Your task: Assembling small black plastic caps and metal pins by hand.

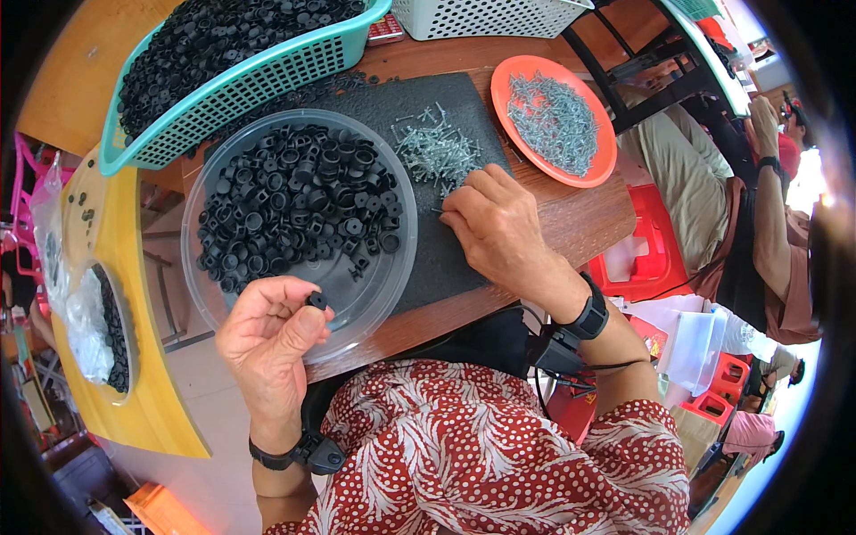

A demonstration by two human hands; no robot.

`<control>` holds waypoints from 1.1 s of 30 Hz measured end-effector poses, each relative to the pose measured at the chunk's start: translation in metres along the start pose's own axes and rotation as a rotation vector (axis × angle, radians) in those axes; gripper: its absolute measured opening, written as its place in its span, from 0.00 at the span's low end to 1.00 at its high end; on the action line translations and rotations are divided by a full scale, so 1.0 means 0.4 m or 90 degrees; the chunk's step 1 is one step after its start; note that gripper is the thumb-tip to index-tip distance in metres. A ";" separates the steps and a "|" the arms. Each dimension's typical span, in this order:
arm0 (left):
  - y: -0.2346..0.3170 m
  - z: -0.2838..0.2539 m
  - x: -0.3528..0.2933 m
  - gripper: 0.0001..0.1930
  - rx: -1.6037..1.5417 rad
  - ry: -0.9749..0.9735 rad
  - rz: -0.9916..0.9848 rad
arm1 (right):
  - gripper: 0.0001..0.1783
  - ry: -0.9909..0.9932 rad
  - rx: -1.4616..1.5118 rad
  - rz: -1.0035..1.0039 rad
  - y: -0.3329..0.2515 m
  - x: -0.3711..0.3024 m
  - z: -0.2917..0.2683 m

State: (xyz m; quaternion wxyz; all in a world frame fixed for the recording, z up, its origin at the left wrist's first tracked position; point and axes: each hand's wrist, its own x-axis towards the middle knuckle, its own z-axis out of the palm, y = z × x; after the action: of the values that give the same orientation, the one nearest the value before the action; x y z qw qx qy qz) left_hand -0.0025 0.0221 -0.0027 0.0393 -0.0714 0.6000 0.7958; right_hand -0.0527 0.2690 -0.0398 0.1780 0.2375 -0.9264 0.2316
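My left hand (276,343) pinches a small round black plastic cap (316,300) between thumb and fingers, over the near rim of a clear round tub (352,332). Many similar black plastic parts (294,201) fill most of that tub. To the right, my right hand (499,223) rests low on the dark mat, fingertips drawn together beside a loose pile of silver screws (437,152). A thin screw end (437,209) seems to stick out at its fingertips; the rest is hidden by the fingers.
An orange plate (608,147) of screws lies at the table's right. A teal basket (259,89) heaped with black parts stands far left, a white basket (490,18) behind. The dark mat (446,259) covers part of the wooden table. Another person (713,196) sits at right.
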 end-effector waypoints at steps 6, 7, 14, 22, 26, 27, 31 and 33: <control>0.006 0.000 0.002 0.13 -0.011 -0.012 -0.006 | 0.07 0.034 0.158 0.054 -0.038 0.010 -0.023; 0.008 0.001 0.002 0.13 -0.017 -0.020 -0.016 | 0.07 0.033 0.168 0.050 -0.051 0.014 -0.034; 0.002 -0.007 0.016 0.12 -0.159 -0.109 -0.015 | 0.11 -0.016 0.447 0.054 -0.182 0.072 -0.070; 0.009 -0.015 0.005 0.13 -0.118 -0.102 0.018 | 0.10 -0.003 0.518 -0.008 -0.221 0.090 -0.028; 0.009 -0.017 0.002 0.13 -0.088 -0.104 0.032 | 0.09 -0.031 0.488 0.012 -0.222 0.090 -0.037; 0.008 -0.017 0.003 0.13 -0.088 -0.105 0.031 | 0.08 -0.036 0.480 0.012 -0.221 0.089 -0.038; 0.008 -0.018 0.000 0.13 -0.039 -0.096 0.041 | 0.07 -0.038 0.499 0.031 -0.226 0.088 -0.039; 0.010 -0.017 -0.003 0.13 -0.024 -0.088 0.040 | 0.06 -0.068 0.532 0.072 -0.228 0.092 -0.046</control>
State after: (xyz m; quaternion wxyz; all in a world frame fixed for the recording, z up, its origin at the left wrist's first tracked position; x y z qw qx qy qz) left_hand -0.0015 0.0143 -0.0004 0.0543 0.0019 0.5825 0.8110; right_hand -0.0313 0.1942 0.0230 0.0055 0.2499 -0.7723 0.5841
